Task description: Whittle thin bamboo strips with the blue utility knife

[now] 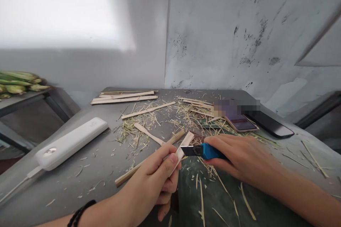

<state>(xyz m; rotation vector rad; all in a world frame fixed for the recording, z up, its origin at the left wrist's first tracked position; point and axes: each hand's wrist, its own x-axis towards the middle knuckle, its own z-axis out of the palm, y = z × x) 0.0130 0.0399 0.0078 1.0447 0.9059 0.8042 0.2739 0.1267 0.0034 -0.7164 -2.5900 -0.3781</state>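
Note:
My left hand (157, 175) grips a short pale wooden strip (183, 147), its thumb on top and its upper end sticking out up and to the right. Closed round a blue utility knife (211, 151) is my right hand (234, 150). The knife's dark blade points left and touches or overlaps the strip just past my left thumb. Behind my left hand lie a narrow-waisted wooden piece (149, 133) and a thicker brown stick (128, 176), partly hidden by the fingers.
Wooden strips (125, 98) lie at the grey table's back left. Shavings (129, 127) are scattered widely. A white power bank (71, 143) with a cable lies left. Two phones, one lit (241, 122) and one black (274, 125), lie right. Green produce (18, 82) sits on another table.

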